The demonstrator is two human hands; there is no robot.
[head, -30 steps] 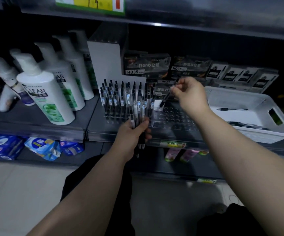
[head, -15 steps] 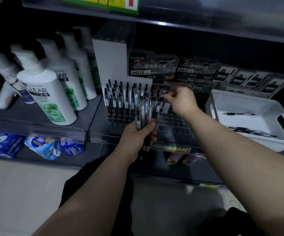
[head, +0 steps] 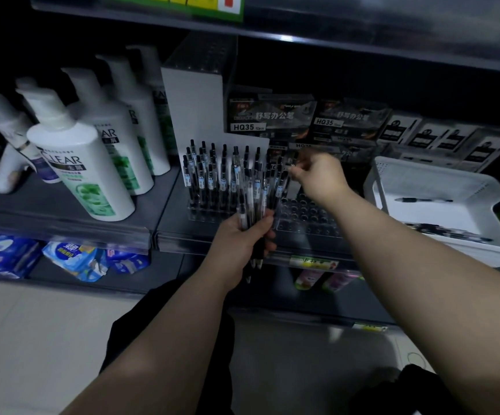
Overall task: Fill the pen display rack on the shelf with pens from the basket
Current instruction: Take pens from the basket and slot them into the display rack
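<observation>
A: Gripping a bundle of pens (head: 256,190) in the left hand (head: 239,241), fingers curled tight round the barrels, just in front of the pen display rack (head: 308,218). Why there?

B: Probably to keep stock within reach of the rack, sparing a trip to the basket per pen. Held upright, tips down, ready to feed.

A: And the right hand (head: 320,178)?

B: Pinching what looks like a single pen (head: 285,182) by its upper end, above the rack's middle, at the edge of the filled rows. Angled tip-down, seemingly bound for the next free hole.

A: Counting now?

B: Two hands, one rack. Roughly a dozen in the bundle, too overlapped to say exactly. Counting seven pen tops along the rack's back row on its left half, several rows deep, blurred past a full tally. Only bare holes on the right half.

A: Further off?

B: Just right of the rack, the white basket (head: 376,178), holding one lone pen (head: 422,200) and a dark cluster (head: 449,230), uncountable. Behind the rack, boxes marked HQ35 (head: 272,121): two labels clear, a third partly hidden. Left of the rack, white shampoo bottles (head: 75,157), at least five.

A: Judging progress?

B: About half done, with the bundle and the basket's remainder to go.
</observation>
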